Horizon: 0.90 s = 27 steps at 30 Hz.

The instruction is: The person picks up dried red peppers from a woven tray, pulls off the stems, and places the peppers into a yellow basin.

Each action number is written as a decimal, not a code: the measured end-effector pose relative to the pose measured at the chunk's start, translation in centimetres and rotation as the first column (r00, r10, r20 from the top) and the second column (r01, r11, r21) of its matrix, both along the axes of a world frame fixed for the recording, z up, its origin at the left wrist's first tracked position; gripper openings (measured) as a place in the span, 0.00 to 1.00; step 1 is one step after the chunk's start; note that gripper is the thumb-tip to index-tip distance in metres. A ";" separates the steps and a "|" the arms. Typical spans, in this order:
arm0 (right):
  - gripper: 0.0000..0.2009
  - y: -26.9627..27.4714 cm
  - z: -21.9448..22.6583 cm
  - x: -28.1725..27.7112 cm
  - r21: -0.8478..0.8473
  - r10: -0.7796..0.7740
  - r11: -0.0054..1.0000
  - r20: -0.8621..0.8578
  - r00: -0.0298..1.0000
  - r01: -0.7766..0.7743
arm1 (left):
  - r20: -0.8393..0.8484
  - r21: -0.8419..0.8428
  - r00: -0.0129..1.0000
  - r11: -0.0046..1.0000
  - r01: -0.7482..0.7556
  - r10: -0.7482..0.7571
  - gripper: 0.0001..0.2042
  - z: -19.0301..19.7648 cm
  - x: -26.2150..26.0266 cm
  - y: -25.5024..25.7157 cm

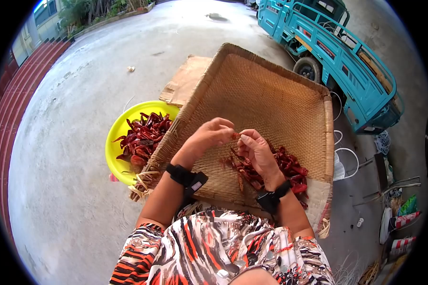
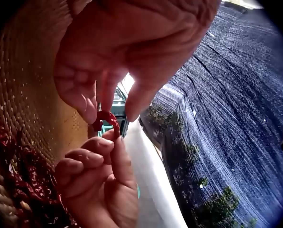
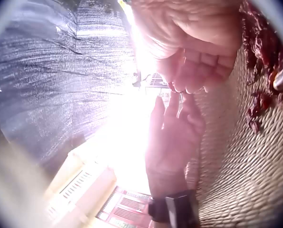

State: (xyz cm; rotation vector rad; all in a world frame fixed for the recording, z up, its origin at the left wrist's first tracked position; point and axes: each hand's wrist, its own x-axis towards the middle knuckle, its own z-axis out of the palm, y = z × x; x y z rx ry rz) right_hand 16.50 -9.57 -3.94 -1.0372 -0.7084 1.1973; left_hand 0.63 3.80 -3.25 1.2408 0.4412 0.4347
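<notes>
Between my two hands, over a woven basket (image 1: 271,90), is a curled dried red chili (image 2: 110,119). My right hand (image 1: 257,153) pinches it between thumb and fingertips. My left hand (image 1: 208,137) is right at the chili's other end. In the left wrist view, its fingertip is against the chili, while the thumb stands apart from it. The right wrist view shows the left fingers stretched toward the right fingertips. Below the right hand, a pile of dried red chilies (image 1: 290,164) lies in the basket, partly hidden by that hand.
Left of the basket stands a yellow basin (image 1: 111,152) heaped with dried red chilies (image 1: 145,137). A flat brown cardboard piece (image 1: 188,78) lies behind the basin. At the back right is a blue cargo tricycle (image 1: 328,52). A white bucket (image 1: 338,168) stands right of the basket.
</notes>
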 end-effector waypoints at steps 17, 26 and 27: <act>0.09 -1.3 1.5 1.2 -0.028 -0.095 0.991 0.530 0.843 0.129 | 0.370 -0.235 0.908 0.965 -0.112 0.196 0.06 1.3 -0.3 -0.6; 0.11 -3.0 -0.7 1.7 -0.118 0.125 0.981 0.992 -0.033 0.152 | 0.535 -0.731 0.456 0.660 -0.173 0.711 0.08 -2.5 -3.8 6.5; 0.11 -3.0 -0.5 1.5 -0.129 0.139 0.982 0.988 -0.065 0.137 | 0.535 -0.757 0.444 0.642 -0.126 0.719 0.08 -2.1 -4.5 6.9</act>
